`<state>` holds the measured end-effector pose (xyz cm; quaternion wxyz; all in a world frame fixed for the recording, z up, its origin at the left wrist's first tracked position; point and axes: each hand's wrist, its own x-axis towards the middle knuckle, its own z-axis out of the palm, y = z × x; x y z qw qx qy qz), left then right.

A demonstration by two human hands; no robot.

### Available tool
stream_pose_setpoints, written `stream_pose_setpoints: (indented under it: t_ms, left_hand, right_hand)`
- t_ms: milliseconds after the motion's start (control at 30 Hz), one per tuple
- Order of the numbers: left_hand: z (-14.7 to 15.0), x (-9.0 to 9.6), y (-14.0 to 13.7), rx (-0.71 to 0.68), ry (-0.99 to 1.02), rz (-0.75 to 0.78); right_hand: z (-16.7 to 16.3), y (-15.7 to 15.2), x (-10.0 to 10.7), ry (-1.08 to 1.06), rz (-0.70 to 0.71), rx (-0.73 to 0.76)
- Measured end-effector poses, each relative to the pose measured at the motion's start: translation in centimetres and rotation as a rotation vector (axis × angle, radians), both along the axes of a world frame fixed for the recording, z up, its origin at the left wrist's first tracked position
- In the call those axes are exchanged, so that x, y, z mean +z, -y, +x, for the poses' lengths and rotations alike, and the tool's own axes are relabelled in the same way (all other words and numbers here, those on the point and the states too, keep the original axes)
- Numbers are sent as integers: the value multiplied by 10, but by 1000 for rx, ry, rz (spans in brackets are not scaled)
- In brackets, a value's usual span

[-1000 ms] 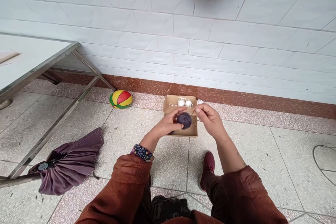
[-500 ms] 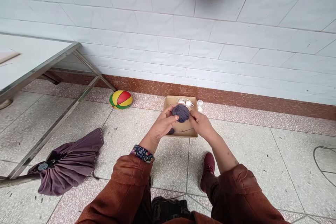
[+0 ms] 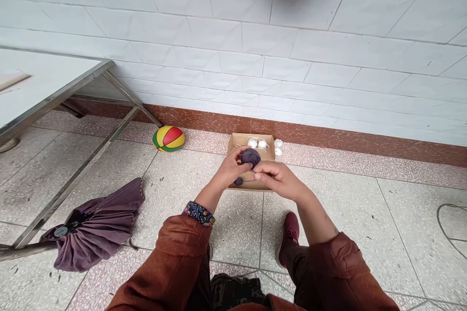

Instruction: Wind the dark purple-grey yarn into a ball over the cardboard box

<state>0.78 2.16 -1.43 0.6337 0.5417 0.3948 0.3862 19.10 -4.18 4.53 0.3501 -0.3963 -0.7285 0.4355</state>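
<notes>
While left fingers (image 3: 244, 168) cup dark yarn ball (image 3: 251, 156) — right fingers (image 3: 269, 168) just beside.

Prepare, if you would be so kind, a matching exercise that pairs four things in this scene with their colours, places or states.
Things:
1. Larger dark yarn ball
2. Smaller dark yarn ball
3. Ball by the table leg
4. Box on the floor

Descriptions:
A. Red, yellow and green
B. Held in the left hand
C. Brown cardboard, open at the top
D. Lying inside the box, near its left corner closest to the person

Right pairs: 1-B, 2-D, 3-A, 4-C
</notes>
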Motion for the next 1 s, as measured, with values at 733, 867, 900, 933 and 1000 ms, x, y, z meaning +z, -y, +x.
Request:
stream_pose_setpoints:
  t_ms: [733,867,900,933,1000]
  left_hand:
    - [2,2,-1,64,442,-182]
    - [4,-3,-4,181,204,-102]
    - [4,-4,-4,179,153,-76]
    - [4,-5,-4,165,110,-50]
    - [4,-5,-3,107,39,5]
  right_hand:
    - [-5,-12,-40,263,45,-156]
    - [-7,-5,-22,210,51,46]
    - [-7,-3,-16,176,42,74]
    - [-5,-2,-11,138,30,83]
    - [-1,0,-4,56,-3,45]
